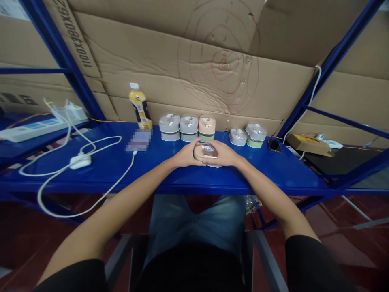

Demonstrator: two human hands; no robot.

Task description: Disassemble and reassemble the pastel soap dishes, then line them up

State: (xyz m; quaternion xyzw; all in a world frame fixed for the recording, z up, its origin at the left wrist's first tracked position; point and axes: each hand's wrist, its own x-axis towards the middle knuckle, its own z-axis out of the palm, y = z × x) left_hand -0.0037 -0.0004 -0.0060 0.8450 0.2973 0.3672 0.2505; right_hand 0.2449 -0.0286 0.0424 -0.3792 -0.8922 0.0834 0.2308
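Observation:
A small peach-coloured box with a clear lid (206,151) sits at the middle of the blue table, between my two hands. My left hand (188,156) is wrapped round its left side, and my right hand (224,154) round its right side. The fingers of both hands meet near its far edge and partly cover it. Just behind stand more small lidded boxes: two grey stacks (169,126) (189,127) and a peach box on a green one (207,127). To the right are a single grey box (238,136) and a grey box on a green one (255,134).
A yellow drink bottle (140,106) stands at the back left beside a blurred-out flat device (139,140). A white charger (80,161) and looping cable lie left. A dark phone (274,145) lies right. Behind rises a cardboard wall (146,52) between blue posts.

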